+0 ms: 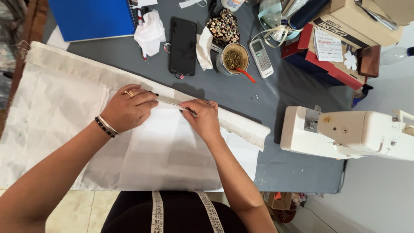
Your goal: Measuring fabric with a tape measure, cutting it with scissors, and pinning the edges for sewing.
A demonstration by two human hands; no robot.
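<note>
White fabric (142, 142) — creased, folded edge — lies under both hands.

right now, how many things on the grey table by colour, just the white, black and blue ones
white: 4, fabric sheet, sewing machine, remote control, crumpled cloth
black: 1, phone
blue: 1, notebook
total: 6
Both the left hand and the right hand rest on the fabric.

A white plastic sewing machine (349, 133) stands on the grey table (241, 88); further back lie a black smartphone (183, 45), a white remote control (261, 57), a blue spiral notebook (92, 18) and a bead-filled tin (233, 58)
</note>
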